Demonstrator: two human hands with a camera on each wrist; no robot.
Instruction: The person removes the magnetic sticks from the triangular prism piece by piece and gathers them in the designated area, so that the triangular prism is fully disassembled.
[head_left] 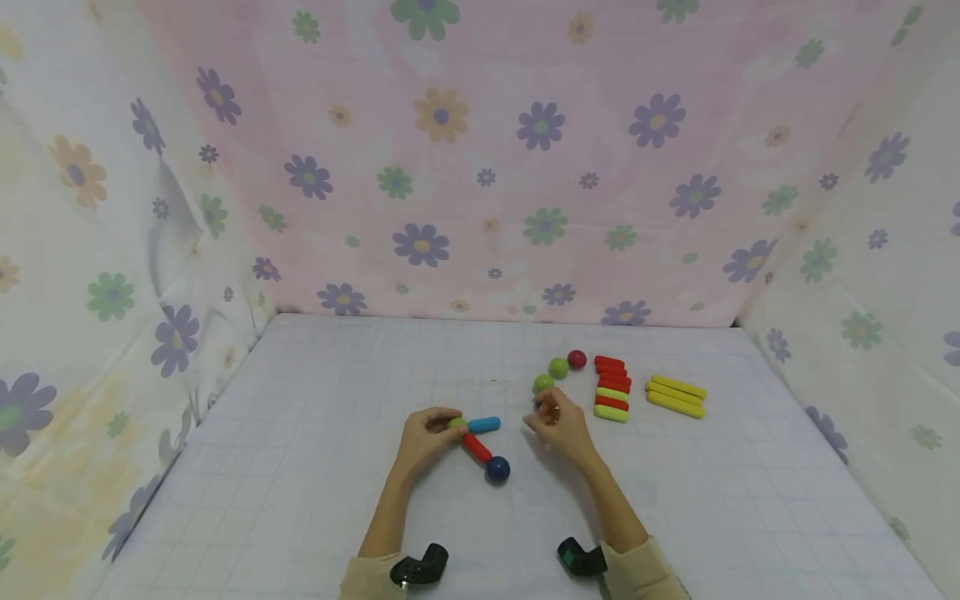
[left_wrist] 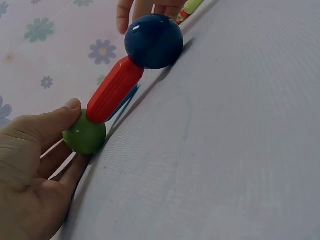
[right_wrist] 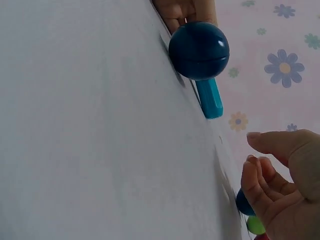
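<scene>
My left hand pinches a green ball between thumb and fingers, low over the table. From that ball a red stick runs to a dark blue ball, and a light blue stick points off to the right. My right hand holds nothing; its fingers are loosely bent, with the thumb apart from them in the right wrist view. Beyond those fingers sits another blue ball, mostly hidden by the hand.
Behind my right hand, two green balls and a dark red ball form a slanting row. Red and yellow-green sticks lie stacked to their right, then several longer yellow sticks. Flowered cloth walls the white table.
</scene>
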